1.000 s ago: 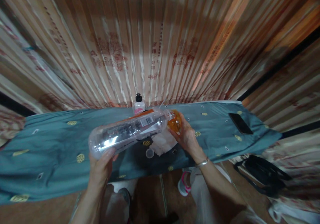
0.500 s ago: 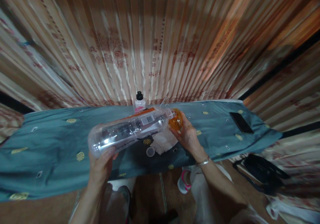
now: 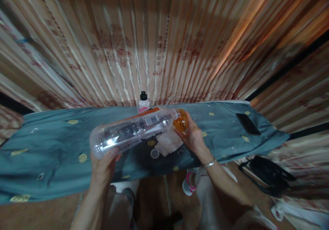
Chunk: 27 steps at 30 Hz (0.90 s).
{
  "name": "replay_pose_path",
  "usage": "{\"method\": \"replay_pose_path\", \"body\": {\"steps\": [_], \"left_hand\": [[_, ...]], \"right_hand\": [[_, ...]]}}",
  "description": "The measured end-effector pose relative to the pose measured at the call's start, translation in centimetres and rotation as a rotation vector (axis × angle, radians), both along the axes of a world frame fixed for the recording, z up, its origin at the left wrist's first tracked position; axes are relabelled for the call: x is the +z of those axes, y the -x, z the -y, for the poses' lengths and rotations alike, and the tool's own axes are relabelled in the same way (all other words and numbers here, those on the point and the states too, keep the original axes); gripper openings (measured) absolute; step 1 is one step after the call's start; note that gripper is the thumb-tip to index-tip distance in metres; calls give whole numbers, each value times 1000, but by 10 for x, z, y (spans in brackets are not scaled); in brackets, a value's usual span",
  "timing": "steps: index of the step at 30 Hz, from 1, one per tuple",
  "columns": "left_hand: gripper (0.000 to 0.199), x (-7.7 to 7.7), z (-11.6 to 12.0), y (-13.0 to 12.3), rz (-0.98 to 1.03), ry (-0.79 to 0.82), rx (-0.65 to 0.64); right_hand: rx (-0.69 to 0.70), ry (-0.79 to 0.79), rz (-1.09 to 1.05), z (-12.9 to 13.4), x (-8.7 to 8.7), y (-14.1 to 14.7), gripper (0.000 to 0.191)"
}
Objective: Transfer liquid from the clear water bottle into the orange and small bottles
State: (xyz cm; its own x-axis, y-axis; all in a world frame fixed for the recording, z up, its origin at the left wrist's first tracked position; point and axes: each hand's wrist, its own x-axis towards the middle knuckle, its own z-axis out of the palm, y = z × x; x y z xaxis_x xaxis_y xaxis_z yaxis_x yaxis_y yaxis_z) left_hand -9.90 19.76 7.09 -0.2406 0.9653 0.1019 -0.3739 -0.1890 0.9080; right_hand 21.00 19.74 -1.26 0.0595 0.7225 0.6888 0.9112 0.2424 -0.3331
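The clear plastic bottle (image 3: 128, 134) is held between your two hands above the table (image 3: 59, 137), tilted, with its base between 8 and 9 o'clock and its neck between 2 and 3. Your left hand (image 3: 104, 165) has its grip closed around the base end, thumb on the near side. Your right hand (image 3: 194, 136) has its grip wrapped around a small amber bottle (image 3: 180, 121), whose neck appears to meet the clear one's.

Taking the clear bottle as the clock's centre, a crumpled white tissue (image 3: 168, 142) lies between 3 and 4 o'clock, with a small round cap (image 3: 155, 153) just beside it, nearer you. A black-topped bottle (image 3: 143, 102) stands upright at 1 o'clock. Well apart at 3 o'clock, you have a dark phone (image 3: 248, 124). Beyond the table, a black bag (image 3: 269, 173) sits between 3 and 4, and a patterned curtain (image 3: 164, 45) hangs at 12.
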Motion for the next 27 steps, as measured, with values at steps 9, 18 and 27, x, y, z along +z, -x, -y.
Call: {"method": "replay_pose_path", "body": {"steps": [9, 18, 27], "left_hand": [[64, -5, 0, 3, -6, -9, -4], [65, -10, -6, 2, 44, -44, -6], [63, -10, -7, 0, 48, 9, -4]], "right_hand": [[-8, 63, 5, -1, 2, -2, 90], [-12, 77, 3, -4, 1, -3, 90], [-13, 137, -5, -5, 5, -6, 93]]}}
